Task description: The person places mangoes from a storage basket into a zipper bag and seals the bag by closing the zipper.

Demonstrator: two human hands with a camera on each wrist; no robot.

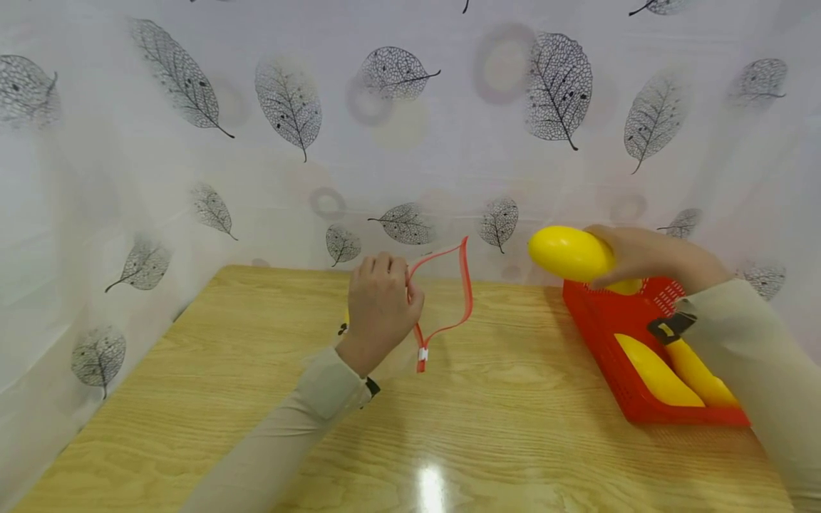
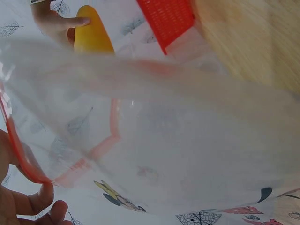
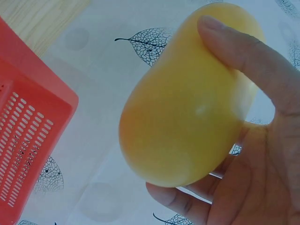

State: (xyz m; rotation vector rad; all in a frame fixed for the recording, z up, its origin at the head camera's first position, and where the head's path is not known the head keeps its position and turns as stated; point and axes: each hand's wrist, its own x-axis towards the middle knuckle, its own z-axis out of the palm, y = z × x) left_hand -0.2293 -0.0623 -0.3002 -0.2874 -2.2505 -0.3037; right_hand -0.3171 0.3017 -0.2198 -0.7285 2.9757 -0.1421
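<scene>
Right of centre in the head view, the yellow fruit is in your right grip; at centre, your left grip holds the red-rimmed bag gaping. You seem to be filling it: next, steer the fruit inside. Only the right wrist view shows the fruit narrowing mid-length.

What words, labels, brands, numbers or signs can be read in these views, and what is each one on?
None can be read.
Clear bag: small coloured prints, too blurred or cut off to tell whether they include lettering.
Black wrist strap: any marking is too small to read.
Yellow fruit, red basket: no text visible.
Backdrop sheet: leaf and ring patterns, no lettering visible.
</scene>
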